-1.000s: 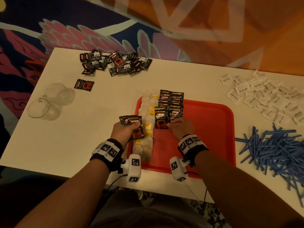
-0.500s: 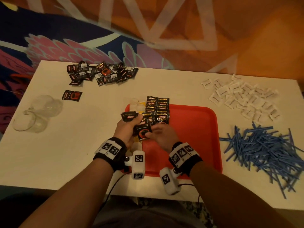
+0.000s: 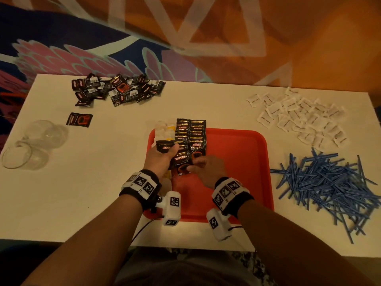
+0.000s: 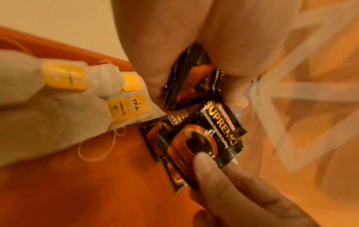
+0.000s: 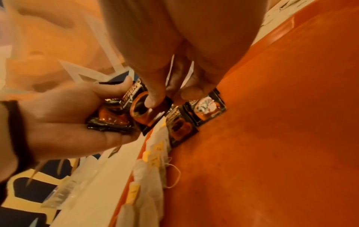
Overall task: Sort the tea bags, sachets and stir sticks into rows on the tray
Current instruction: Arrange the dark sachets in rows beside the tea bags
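the left hand (image 3: 162, 159) hides part of the tea bags (image 3: 162, 131). print on the white sachets (image 3: 299, 118) is too small to read. the sticks (image 3: 334, 188) run past the right edge.

The left hand (image 4: 194, 46) fills the top of the view, its fingers curled round a small stack of black coffee sachets (image 4: 186, 79). Below it the right hand's thumb (image 4: 205, 165) presses on one black sachet marked SUPREMO (image 4: 209, 138), which overlaps another sachet (image 4: 155, 135) lying on the red tray (image 4: 97, 192). Along the tray's left edge runs a row of tea bags (image 4: 58, 110) with yellow tags, their strings looping onto the tray floor
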`<state>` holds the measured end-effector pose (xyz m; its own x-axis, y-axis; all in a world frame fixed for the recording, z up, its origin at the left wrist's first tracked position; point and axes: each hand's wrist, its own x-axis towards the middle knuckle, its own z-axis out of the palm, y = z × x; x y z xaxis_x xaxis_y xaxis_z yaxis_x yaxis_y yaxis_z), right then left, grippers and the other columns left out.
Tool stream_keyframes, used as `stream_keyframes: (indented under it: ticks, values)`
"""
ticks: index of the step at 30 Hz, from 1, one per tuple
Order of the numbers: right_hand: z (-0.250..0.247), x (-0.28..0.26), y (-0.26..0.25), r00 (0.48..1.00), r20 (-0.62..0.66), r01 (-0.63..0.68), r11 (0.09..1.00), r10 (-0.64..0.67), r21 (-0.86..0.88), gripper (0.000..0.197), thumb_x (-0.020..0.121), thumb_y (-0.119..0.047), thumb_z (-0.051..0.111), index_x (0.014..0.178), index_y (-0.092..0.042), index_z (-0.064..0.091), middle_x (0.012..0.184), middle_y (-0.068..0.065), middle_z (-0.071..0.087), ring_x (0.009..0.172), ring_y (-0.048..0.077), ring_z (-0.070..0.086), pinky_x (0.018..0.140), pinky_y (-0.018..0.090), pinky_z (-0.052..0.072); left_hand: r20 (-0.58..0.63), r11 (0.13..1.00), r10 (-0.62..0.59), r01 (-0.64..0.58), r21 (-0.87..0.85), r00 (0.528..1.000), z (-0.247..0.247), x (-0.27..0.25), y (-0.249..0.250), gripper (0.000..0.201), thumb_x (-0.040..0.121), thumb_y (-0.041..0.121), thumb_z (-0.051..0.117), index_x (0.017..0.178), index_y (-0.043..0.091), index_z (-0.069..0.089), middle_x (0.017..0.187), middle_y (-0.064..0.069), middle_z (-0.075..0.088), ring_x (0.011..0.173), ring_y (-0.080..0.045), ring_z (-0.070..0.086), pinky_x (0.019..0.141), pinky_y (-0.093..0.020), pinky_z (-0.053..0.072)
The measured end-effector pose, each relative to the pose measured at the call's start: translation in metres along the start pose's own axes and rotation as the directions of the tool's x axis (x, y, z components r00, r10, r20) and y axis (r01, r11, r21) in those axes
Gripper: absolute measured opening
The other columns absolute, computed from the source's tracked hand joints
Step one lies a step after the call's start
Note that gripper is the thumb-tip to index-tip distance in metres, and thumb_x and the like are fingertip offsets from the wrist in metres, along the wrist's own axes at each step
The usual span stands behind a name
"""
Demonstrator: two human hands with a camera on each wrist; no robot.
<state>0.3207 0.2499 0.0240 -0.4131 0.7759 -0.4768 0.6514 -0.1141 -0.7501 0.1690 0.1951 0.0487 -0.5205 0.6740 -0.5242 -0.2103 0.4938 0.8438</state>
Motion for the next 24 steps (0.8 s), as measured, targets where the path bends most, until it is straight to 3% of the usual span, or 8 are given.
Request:
stream_keyframes:
  ticks: [3, 7, 11, 15, 17, 20, 24]
  values:
    - [-0.009, 0.008, 0.013, 0.997, -0.014, -0.082, 0.993, 0.081, -0.083, 0.018, 0.091, -0.026, 0.066, 0.106, -0.018, 0.073, 0.103, -0.007, 0.068, 0.092, 0.006, 0.059, 0.075, 0.015, 0.040, -0.012, 0.953, 0.083, -0.076, 0.293, 0.996, 0.000, 0.003, 0.000, 0.003, 0.096, 0.027, 0.064, 0.093, 0.026, 0.066, 0.091, 0.003, 0.070, 0.073, -0.009, 0.063, 0.066, -0.018, 0.050]
    - [-0.015, 0.021, 0.029, 0.971, -0.064, -0.232, 0.972, 0.228, -0.050, 0.028, 0.090, -0.027, 0.068, 0.116, -0.016, 0.068, 0.116, -0.001, 0.068, 0.108, 0.013, 0.061, 0.080, 0.016, 0.041, 0.054, 0.817, 0.067, -0.086, 0.570, 0.996, 0.000, 0.011, -0.008, 0.022, 0.095, 0.020, 0.063, 0.115, 0.017, 0.069, 0.102, 0.002, 0.066, 0.091, -0.013, 0.056, 0.079, -0.023, 0.039]
    - [-0.015, 0.033, 0.034, 0.958, -0.078, -0.281, 0.958, 0.276, -0.064, 0.029, 0.088, -0.029, 0.070, 0.115, -0.017, 0.067, 0.115, -0.001, 0.068, 0.095, 0.008, 0.057, 0.075, 0.016, 0.042, 0.099, 0.779, -0.012, -0.053, 0.624, 0.995, 0.004, 0.016, -0.012, 0.015, 0.095, 0.019, 0.061, 0.108, 0.020, 0.069, 0.097, 0.001, 0.065, 0.090, -0.017, 0.059, 0.076, -0.025, 0.040]
    - [-0.013, 0.041, 0.032, 0.960, -0.076, -0.275, 0.955, 0.268, -0.107, 0.023, 0.087, -0.032, 0.071, 0.106, -0.019, 0.068, 0.107, -0.005, 0.069, 0.087, 0.004, 0.055, 0.057, 0.008, 0.032, 0.080, 0.779, -0.047, -0.014, 0.626, 0.996, 0.006, 0.018, -0.011, 0.005, 0.096, 0.018, 0.060, 0.095, 0.023, 0.062, 0.092, -0.001, 0.064, 0.087, -0.019, 0.060, 0.076, -0.026, 0.041]
    - [-0.012, 0.043, 0.031, 0.961, -0.087, -0.273, 0.955, 0.264, -0.118, 0.022, 0.087, -0.032, 0.071, 0.104, -0.019, 0.068, 0.103, -0.007, 0.068, 0.086, 0.004, 0.054, 0.056, 0.008, 0.031, 0.087, 0.769, -0.033, -0.030, 0.639, 0.996, 0.007, 0.019, -0.009, 0.007, 0.095, 0.017, 0.061, 0.100, 0.021, 0.065, 0.094, 0.000, 0.063, 0.088, -0.018, 0.058, 0.077, -0.025, 0.041]
    - [-0.010, 0.045, 0.031, 0.958, -0.103, -0.279, 0.954, 0.268, -0.108, 0.020, 0.086, -0.033, 0.072, 0.100, -0.019, 0.067, 0.098, -0.007, 0.066, 0.086, 0.005, 0.055, 0.067, 0.014, 0.038, 0.106, 0.755, -0.009, -0.063, 0.653, 0.994, 0.008, 0.019, -0.007, 0.018, 0.095, 0.016, 0.060, 0.112, 0.015, 0.068, 0.099, 0.002, 0.062, 0.090, -0.015, 0.055, 0.078, -0.024, 0.039]
    - [-0.009, 0.046, 0.031, 0.953, -0.112, -0.292, 0.951, 0.281, -0.098, 0.016, 0.085, -0.032, 0.073, 0.092, -0.021, 0.064, 0.092, -0.008, 0.064, 0.084, 0.005, 0.055, 0.056, 0.011, 0.033, 0.116, 0.750, 0.001, -0.078, 0.657, 0.993, 0.010, 0.020, -0.004, 0.025, 0.095, 0.015, 0.060, 0.120, 0.014, 0.066, 0.112, -0.004, 0.067, 0.093, -0.015, 0.055, 0.080, -0.023, 0.038]
